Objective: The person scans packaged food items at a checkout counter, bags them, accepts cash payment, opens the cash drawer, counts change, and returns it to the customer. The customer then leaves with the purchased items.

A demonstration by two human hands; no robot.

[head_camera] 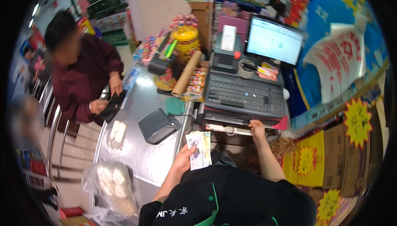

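My left hand holds a small fan of banknotes in front of my dark shirt, with a purple-toned note on top. My right hand is at the front edge of the register base, under the black keyboard. Its fingers are curled there; whether they grip the edge is hidden. To the left stretches a metal counter. A dark grey box-shaped device with a cable sits on it. Across the counter, a person in a maroon top has both hands at a black wallet or pouch.
A clear bag of white, bun-like items rests at the counter's near left. A small clear packet lies farther up. Behind the keyboard stand a receipt printer and a lit monitor. Cardboard boxes are stacked to my right.
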